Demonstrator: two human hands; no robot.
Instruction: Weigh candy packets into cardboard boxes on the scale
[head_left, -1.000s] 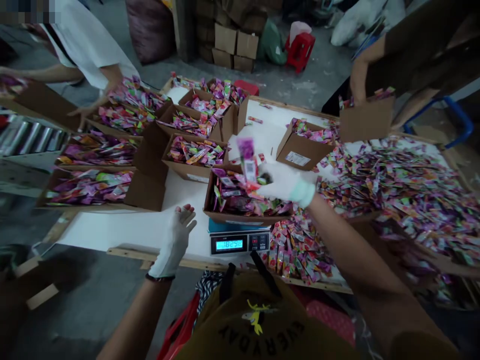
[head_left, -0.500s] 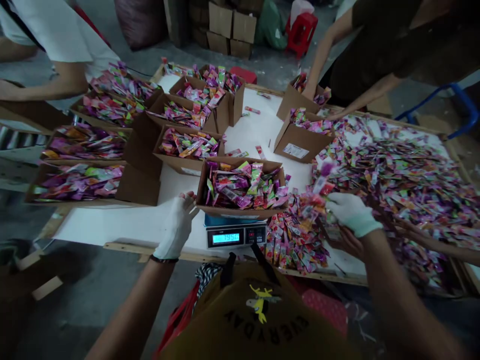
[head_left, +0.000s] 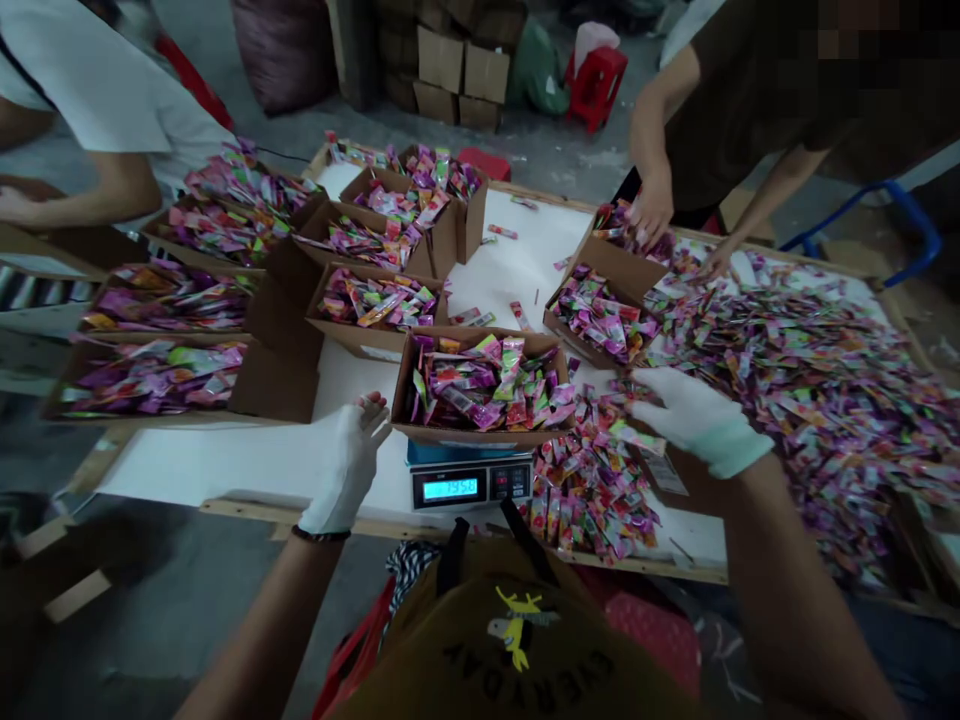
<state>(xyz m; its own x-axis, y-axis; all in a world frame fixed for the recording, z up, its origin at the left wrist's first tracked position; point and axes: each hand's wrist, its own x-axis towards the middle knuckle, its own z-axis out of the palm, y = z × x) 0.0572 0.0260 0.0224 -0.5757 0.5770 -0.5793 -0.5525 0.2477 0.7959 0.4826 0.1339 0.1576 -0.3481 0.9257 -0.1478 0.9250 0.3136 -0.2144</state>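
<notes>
White tabletop [head_left: 247, 460] carries a brown cardboard box of colourful sachets [head_left: 480, 385] on a digital scale [head_left: 469, 482] at its near edge. White-gloved left hand [head_left: 341, 462] rests open beside the box; white-gloved right hand [head_left: 694, 420] hovers spread, seemingly empty, over loose sachets [head_left: 592, 485].

Bare desk [head_left: 225, 460] lies open left of the scale [head_left: 470, 483]. Filled boxes [head_left: 375, 300] crowd behind it; loose packets [head_left: 810, 390] cover the right side.

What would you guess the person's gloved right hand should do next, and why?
Probably close on a few loose packets beside the scale. The right hand hovers open and empty over that pile, while the left hand rests at the edge of the box sitting on the scale.
</notes>
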